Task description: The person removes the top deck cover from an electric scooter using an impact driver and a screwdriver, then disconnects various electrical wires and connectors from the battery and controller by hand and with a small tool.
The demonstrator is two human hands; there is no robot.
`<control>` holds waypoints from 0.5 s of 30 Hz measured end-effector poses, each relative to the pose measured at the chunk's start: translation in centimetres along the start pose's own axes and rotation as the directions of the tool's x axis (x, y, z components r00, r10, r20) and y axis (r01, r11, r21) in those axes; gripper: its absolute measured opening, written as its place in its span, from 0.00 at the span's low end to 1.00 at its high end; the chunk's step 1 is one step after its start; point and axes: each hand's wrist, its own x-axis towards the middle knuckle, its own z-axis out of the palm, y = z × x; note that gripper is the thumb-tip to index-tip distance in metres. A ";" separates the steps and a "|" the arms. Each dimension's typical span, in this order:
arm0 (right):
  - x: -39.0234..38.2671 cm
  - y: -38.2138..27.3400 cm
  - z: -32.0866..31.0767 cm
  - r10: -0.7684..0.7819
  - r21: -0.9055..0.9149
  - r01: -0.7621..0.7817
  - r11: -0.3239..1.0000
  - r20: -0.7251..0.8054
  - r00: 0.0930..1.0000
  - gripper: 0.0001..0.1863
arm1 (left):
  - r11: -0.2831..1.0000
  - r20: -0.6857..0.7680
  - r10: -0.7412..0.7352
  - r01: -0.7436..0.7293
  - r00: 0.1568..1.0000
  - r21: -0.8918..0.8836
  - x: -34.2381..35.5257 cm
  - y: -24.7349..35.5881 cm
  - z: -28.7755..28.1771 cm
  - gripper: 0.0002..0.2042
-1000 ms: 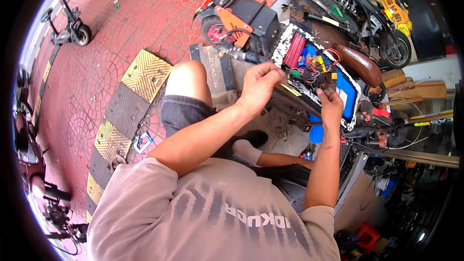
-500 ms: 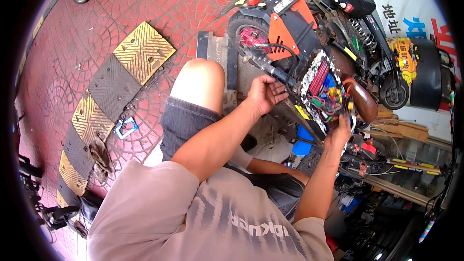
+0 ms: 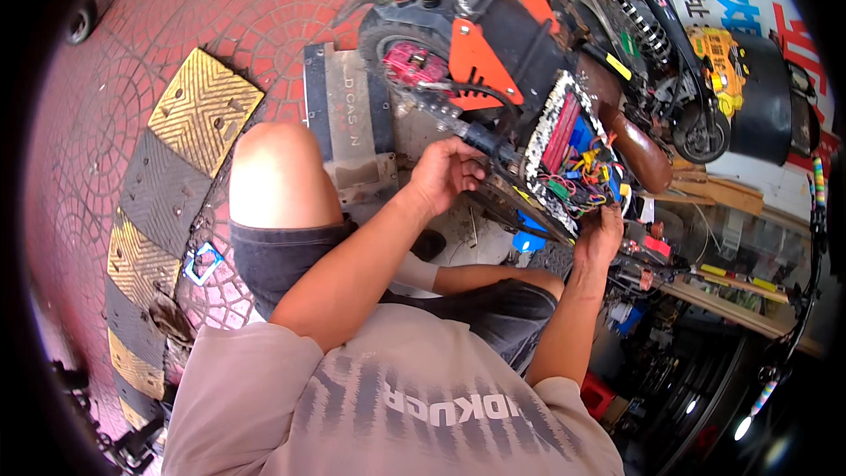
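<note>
My left hand (image 3: 441, 174) is just below a black tube (image 3: 485, 143) on the scooter, its fingers loosely curled and apart, its thumb near the tube. My right hand (image 3: 602, 234) is closed at the lower right corner of an open, white-edged compartment (image 3: 538, 154); what its fingertips grip is hidden. Inside lie a red finned block (image 3: 564, 132), tangled coloured wires (image 3: 586, 181) and a blue part (image 3: 582, 134). The scooter's orange plates (image 3: 476, 66), rear wheel with pink hub (image 3: 405, 66) and brown seat-like piece (image 3: 639, 150) surround it.
A metal footboard (image 3: 348, 106) lies beside my bare knee (image 3: 278, 159). Yellow-and-black ramp pieces (image 3: 203, 106) line the red paving (image 3: 132, 26) at left, near a small blue-white frame (image 3: 204, 266). Another two-wheeler (image 3: 701, 128), a yellow object (image 3: 714, 70) and wooden boards (image 3: 714, 185) are at right.
My left hand has left the compartment's wiring, moved leftward to the tube and loosened its fingers. My right hand stays at the compartment's corner. The view has shifted, showing more of the scooter's rear.
</note>
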 end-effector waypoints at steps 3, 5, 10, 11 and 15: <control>-0.6 -0.6 3.6 -0.025 -0.028 0.021 0.999 -0.144 0.989 0.09 | 0.957 -0.159 0.089 -0.040 0.983 0.289 -1.4 0.7 0.6 0.09; -0.7 -0.4 3.6 -0.038 -0.063 0.029 0.998 -0.158 0.987 0.08 | 0.844 -0.137 0.143 -0.049 0.980 0.534 -2.1 0.6 0.5 0.09; -1.0 -0.7 3.6 -0.052 -0.057 0.046 0.997 -0.114 0.992 0.04 | 0.220 0.284 0.315 -0.361 0.906 0.906 -6.0 -3.1 2.5 0.07; -1.2 -1.0 3.7 -0.037 -0.012 0.036 0.999 -0.117 0.992 0.04 | 0.032 0.302 0.238 -0.318 0.923 0.947 -7.3 -3.5 4.0 0.07; -1.6 -0.3 2.6 -0.090 0.098 0.091 0.991 -0.012 0.996 0.03 | -0.384 0.762 0.084 -0.684 0.643 0.620 -9.1 -6.0 11.2 0.09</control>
